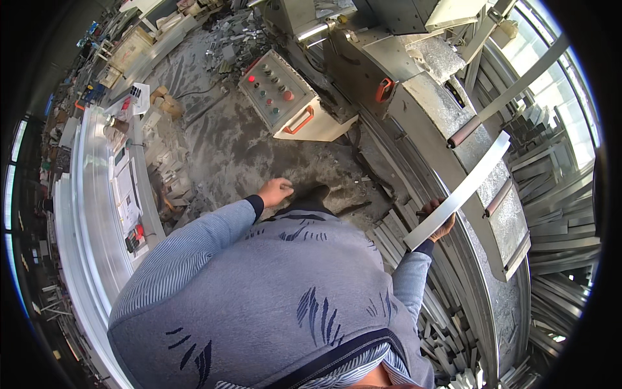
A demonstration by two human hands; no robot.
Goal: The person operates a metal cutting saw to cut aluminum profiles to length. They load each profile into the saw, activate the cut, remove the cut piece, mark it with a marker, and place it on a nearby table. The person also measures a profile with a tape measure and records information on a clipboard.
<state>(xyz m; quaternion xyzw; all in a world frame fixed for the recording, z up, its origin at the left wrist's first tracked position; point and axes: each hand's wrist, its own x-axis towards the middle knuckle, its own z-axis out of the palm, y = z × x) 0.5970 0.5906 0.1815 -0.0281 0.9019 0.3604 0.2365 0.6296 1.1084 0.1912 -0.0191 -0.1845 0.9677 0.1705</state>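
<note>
My right hand (442, 227) is wrapped round a long, pale aluminium profile (468, 190). The profile slants up and away to the right, its far end over the machine's metal bed (495, 185). Part of that hand is hidden beneath the profile. My left hand (275, 192) hangs in front of my body over the floor, its fingers loosely curled, with nothing visible in them. Beyond it stands a slanted control box (285, 91) with several buttons, a lit red lamp and an orange handle.
Rollers (464, 132) lie across the machine bed at the right. Stacks of metal profiles (560, 220) fill the far right, and offcuts (227, 52) lie heaped at the back. To the left runs a bench (97, 214) bearing long profiles and papers. Dust covers the floor (220, 142).
</note>
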